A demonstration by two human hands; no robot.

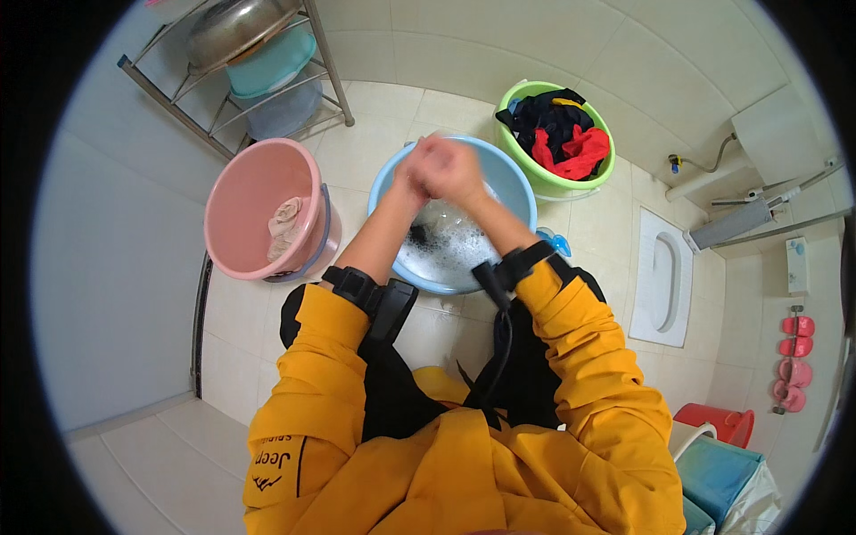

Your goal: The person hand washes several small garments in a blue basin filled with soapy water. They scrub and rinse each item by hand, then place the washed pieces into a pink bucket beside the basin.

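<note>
My left hand (412, 169) and my right hand (453, 171) are pressed together above the light blue basin (513, 178), blurred by motion. Whether anything lies between them I cannot tell. The basin holds soapy, foamy water with a dark piece of cloth (421, 235) showing at its near left side. Both wrists carry black straps, and my sleeves are yellow.
A pink basin (234, 201) with a beige cloth (285, 225) stands to the left. A green basin (528, 174) of dark and red clothes (571, 143) sits behind the blue one. A metal rack (259, 67) holds stacked basins at far left. A squat toilet (664, 281) lies right.
</note>
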